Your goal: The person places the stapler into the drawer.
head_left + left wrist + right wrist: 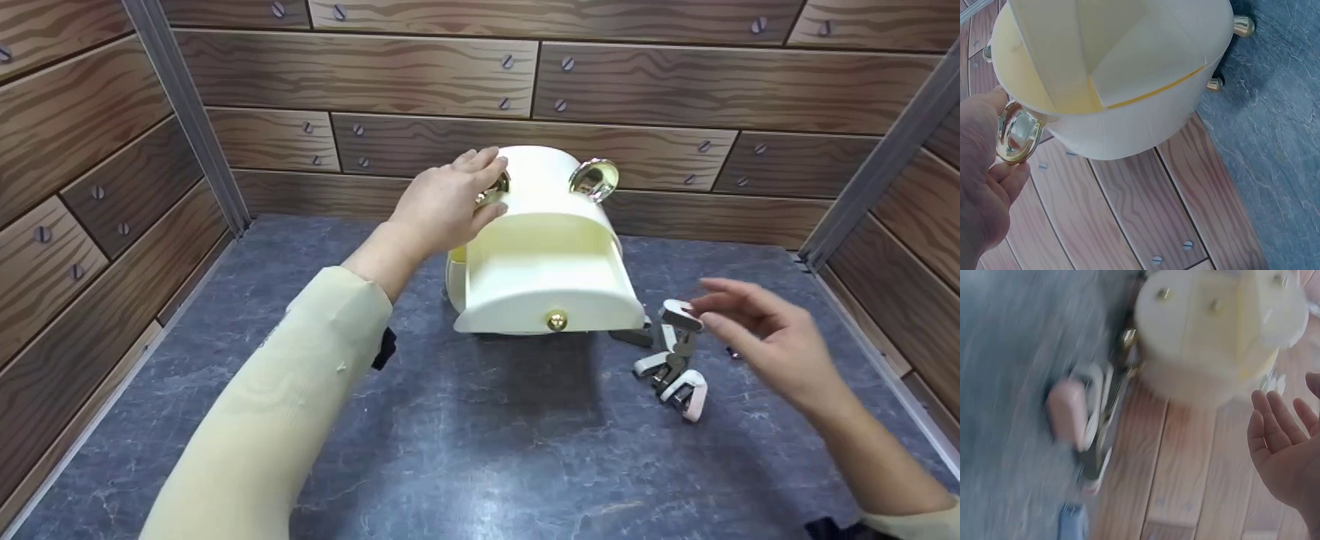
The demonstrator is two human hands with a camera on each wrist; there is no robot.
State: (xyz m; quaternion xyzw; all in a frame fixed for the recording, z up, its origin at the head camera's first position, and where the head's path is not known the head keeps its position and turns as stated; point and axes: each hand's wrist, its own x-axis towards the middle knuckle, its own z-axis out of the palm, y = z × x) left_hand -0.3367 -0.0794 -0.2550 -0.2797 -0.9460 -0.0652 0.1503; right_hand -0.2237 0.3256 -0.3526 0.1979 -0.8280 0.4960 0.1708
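Observation:
A cream-white rounded box [541,176] bears two shiny gold ear-shaped pieces on top. Its curved drawer [502,313], with a round gold knob [556,321], stands pulled out towards me. My left hand [448,199] holds the left gold ear [1018,135] between thumb and fingers. To the box's right, small white, grey and pink hinged pieces [667,367] with dark metal parts, like mini staplers, lie heaped together. My right hand [772,349] hovers by that heap with loosely bent fingers and nothing in them; the right wrist view, blurred, shows it apart from the pink piece [1067,412].
A small dark grey piece [634,336] lies close under the drawer's right corner. A blue piece [1074,521] sits at the lower edge of the right wrist view. Wood-patterned walls [420,75] enclose the dark marbled tabletop [420,465] at the back and both sides.

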